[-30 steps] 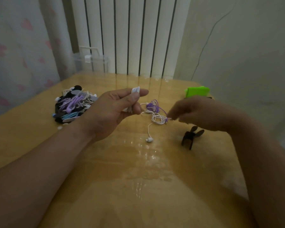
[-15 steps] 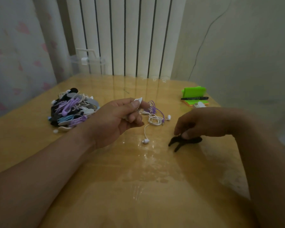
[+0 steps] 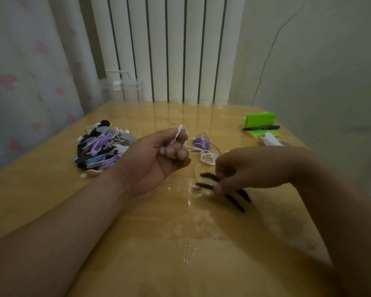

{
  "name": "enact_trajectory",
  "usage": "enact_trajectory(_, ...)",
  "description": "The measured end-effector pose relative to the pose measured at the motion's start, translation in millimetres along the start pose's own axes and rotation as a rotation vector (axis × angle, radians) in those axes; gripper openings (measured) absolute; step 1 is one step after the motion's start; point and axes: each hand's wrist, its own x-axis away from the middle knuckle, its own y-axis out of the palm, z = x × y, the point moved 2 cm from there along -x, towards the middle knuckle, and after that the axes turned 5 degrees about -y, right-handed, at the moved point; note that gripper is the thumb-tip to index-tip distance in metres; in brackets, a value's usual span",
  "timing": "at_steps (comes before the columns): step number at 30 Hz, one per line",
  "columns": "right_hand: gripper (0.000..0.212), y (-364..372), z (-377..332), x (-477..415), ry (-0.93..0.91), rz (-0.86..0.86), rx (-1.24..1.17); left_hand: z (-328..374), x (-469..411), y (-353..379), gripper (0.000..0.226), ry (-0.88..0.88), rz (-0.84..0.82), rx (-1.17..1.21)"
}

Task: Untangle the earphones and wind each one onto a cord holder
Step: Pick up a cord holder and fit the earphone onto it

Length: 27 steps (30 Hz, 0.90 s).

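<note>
Fingers [image 3: 224, 166] of your right hand [image 3: 252, 168] were closed in a pinch on the black cord holder [image 3: 205, 186], gripping it about its middle so that its prongs showed on either side. The holder was blurred and appeared to be just off the desk [image 3: 180, 243].

Your left hand [image 3: 154, 161] was curled round a gathered bunch of the white earphone [image 3: 179, 133], held between thumb and fingertips above the desk. The rest of that cord ran right to a loose coil lying beside the purple earphone [image 3: 201, 142], and one white earbud [image 3: 196, 187] lay on the desk just behind the holder.

Change noted: a second earlier your right hand was at the coil, pinching the cord, and the holder lay untouched on the desk near your right. Half a second earlier you had come down on it. At this moment you had it in hand and were bringing it left toward the held cord.

Judgement: you had gone over from untangling to winding. Whether the white and purple cords were fully parted could not be told; they lay touching. If not, winding would drag the purple one along.

A pile of wound earphones [image 3: 103, 146] sat at the far left.
</note>
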Motion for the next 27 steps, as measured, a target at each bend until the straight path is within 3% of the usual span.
enact_trajectory(4, 0.018, 5.1, -9.6, -8.8, -0.065, 0.255, -0.678, 6.7, -0.2, -5.1, 0.023, 0.027, -0.043, 0.13)
enact_trajectory(6, 0.02, 6.8, -14.1, -11.7, -0.097, 0.264, -0.818, 13.8, 1.6, -9.0, 0.023, 0.065, -0.038, 0.148)
enact_trajectory(18, 0.016, 23.4, -52.1, -29.7, -0.165, 0.317, -1.483, 24.3, 6.7, -12.4, 0.028, 0.219, -0.009, 0.016)
enact_trajectory(27, 0.013, 23.4, -59.0, -28.8, -0.201, 0.338, -1.562, 24.0, 6.9, -6.4, 0.028, 0.343, 0.072, -0.225)
